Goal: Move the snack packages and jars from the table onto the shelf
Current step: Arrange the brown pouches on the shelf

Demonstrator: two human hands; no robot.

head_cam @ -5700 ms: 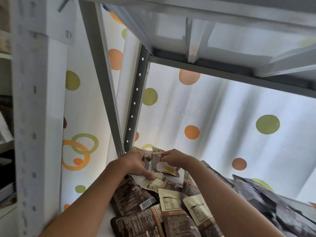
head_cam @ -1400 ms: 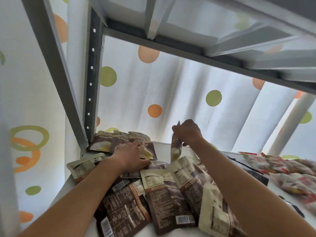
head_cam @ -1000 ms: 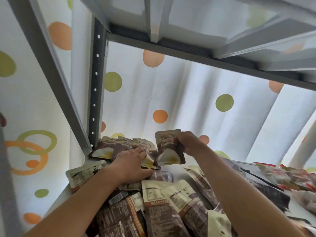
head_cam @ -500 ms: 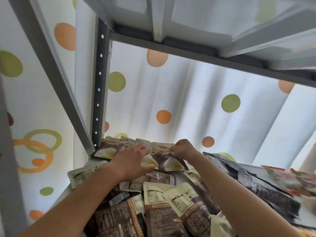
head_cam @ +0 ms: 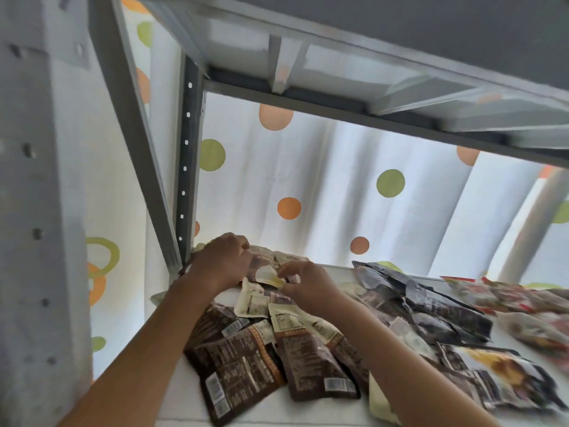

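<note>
Pouch (head_cam: 265,270) now leans in far-left row; right hand (head_cam: 311,285) pinches it, left hand (head_cam: 222,264) steadies row. Placement nearly complete.

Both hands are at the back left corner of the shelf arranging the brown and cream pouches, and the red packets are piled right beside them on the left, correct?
Not quite. The head view shows the red packets at the far right of the shelf, beyond the dark pouches, not on the left. The rest holds: the left hand and right hand work the brown and cream pouches at the back left corner.

Dotted white curtain (head_cam: 323,186) hanging behind; green, orange spots.
</note>
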